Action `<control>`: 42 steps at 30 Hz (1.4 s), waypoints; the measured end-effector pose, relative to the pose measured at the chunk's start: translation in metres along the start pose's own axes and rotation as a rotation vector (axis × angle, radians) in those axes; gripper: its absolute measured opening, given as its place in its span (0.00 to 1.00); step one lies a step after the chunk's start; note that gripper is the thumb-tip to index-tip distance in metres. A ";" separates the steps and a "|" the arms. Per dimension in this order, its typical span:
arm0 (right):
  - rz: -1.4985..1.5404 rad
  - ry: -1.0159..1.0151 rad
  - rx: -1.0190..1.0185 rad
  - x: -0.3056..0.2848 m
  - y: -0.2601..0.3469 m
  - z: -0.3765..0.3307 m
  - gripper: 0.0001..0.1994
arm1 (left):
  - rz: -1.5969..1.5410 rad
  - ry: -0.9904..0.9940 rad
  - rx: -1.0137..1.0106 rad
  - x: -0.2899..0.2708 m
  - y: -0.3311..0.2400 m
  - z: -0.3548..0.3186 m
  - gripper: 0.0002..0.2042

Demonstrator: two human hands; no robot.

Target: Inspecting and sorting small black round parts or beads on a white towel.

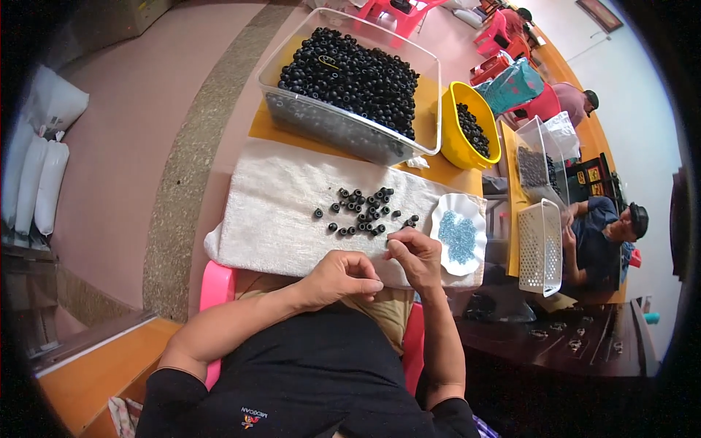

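Observation:
My left hand [337,279] is closed in a pinch over the near edge of a white towel [266,204]. Thumb and forefinger of my right hand [418,257] press together just beside it, a little higher. Whatever either pinch holds is too small to make out. Beyond my fingers, several small black beads with holes [363,212] lie scattered on the towel. To the right of my right hand stands a white scalloped dish [476,252] holding tiny light-blue beads [457,237].
Behind the towel a clear plastic bin [350,135] is filled with black beads. A yellow tub [450,139] with more stands beside it. At right, a person [602,233] sits by a white perforated basket [540,248] and another clear bin [544,164]. White sacks [51,186] stand at far left.

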State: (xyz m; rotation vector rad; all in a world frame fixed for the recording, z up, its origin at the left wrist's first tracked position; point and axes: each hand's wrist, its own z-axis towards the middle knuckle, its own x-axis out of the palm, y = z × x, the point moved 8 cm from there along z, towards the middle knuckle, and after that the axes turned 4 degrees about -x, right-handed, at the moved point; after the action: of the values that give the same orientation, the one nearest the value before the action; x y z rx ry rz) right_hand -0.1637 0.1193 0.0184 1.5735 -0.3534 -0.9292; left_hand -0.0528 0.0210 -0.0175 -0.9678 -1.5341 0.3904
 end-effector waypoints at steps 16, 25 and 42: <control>-0.197 0.040 -0.272 0.023 0.052 -0.015 0.06 | -0.054 0.001 0.020 0.000 -0.002 0.000 0.12; -0.289 -0.090 -0.396 0.025 0.065 -0.020 0.07 | -0.013 0.061 0.032 0.006 -0.002 0.000 0.14; -0.553 -0.012 -0.485 0.029 0.080 -0.019 0.08 | -0.121 0.027 0.013 0.000 0.001 0.000 0.18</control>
State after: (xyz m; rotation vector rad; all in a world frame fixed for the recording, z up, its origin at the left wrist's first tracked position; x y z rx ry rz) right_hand -0.1094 0.0933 0.0820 1.2243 0.3060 -1.3279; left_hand -0.0522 0.0220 -0.0180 -0.8621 -1.5551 0.2991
